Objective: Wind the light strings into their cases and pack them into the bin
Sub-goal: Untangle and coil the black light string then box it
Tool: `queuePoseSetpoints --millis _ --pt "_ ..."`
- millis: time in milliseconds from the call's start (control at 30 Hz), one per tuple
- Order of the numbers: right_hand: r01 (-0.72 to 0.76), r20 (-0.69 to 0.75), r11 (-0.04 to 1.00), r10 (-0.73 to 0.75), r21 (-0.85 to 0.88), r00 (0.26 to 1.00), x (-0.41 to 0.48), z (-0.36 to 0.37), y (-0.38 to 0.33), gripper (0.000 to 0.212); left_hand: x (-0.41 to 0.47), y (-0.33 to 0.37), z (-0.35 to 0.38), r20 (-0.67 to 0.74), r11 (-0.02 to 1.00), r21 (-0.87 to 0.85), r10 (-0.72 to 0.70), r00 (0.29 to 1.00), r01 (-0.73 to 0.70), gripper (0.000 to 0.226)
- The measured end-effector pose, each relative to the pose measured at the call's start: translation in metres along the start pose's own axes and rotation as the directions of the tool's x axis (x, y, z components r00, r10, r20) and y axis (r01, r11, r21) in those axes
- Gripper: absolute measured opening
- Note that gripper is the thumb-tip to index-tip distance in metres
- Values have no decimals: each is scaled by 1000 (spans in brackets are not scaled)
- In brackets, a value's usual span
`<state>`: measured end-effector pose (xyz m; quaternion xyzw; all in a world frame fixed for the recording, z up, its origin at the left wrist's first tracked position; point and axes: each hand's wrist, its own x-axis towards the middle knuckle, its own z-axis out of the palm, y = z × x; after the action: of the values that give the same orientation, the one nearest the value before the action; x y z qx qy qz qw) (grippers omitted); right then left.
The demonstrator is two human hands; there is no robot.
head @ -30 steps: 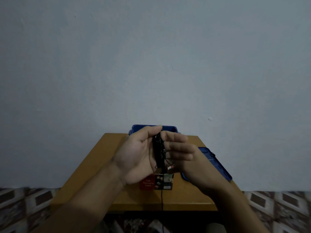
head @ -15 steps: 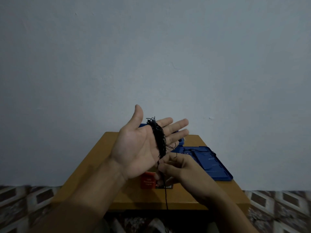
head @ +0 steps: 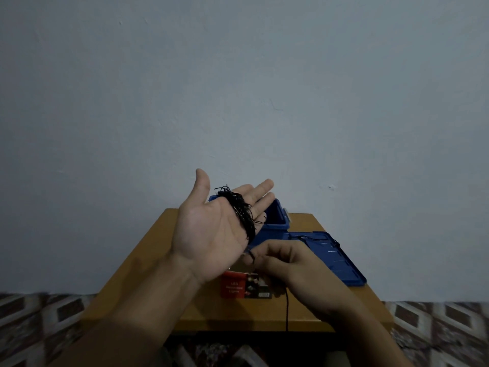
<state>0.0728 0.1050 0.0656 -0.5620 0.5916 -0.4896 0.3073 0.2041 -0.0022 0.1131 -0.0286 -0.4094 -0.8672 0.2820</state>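
My left hand [head: 211,229] is raised palm up with its fingers straight, and a black light string [head: 242,213] is wound in a thick band around the fingers. Just below it my right hand [head: 291,263] pinches the loose end of the string; the rest of the wire hangs down past the table's front edge. A red light-string case [head: 238,287] lies on the table under my hands. The blue bin [head: 275,218] stands at the back of the table, partly hidden by my left fingers.
The bin's blue lid [head: 333,258] lies flat on the right side of the small wooden table [head: 164,260]. A plain grey wall stands right behind the table. Patterned floor tiles show on both sides.
My left hand has opened flat and risen. My right hand came off the coil, dropped below the left palm and drew the wire down.
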Motion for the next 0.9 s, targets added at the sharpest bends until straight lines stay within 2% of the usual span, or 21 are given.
queuePoseSetpoints --millis 167,400,533,667,767,900 --pt "5 -35 999 -3 51 999 -4 -4 -5 23 -1 2 4 -107 997 75 39 994 -31 95" --pt "115 -132 981 -95 154 987 -4 -8 -10 37 -3 1 7 -113 982 188 25 993 -4 91" --pt "156 -171 967 -122 201 978 -4 -12 -13 43 0 -2 2 -96 959 280 -17 995 43 91" --pt "172 -162 955 -135 243 978 -7 -17 -23 40 -1 -6 2 -102 901 426 -38 994 78 82" --pt "207 -189 948 -163 242 968 -6 -21 -29 38 1 -6 1 -131 909 404 -58 990 107 83" --pt "259 -226 945 -212 202 951 -4 -24 -40 37 3 -8 -6 -119 883 430 -152 981 189 91"
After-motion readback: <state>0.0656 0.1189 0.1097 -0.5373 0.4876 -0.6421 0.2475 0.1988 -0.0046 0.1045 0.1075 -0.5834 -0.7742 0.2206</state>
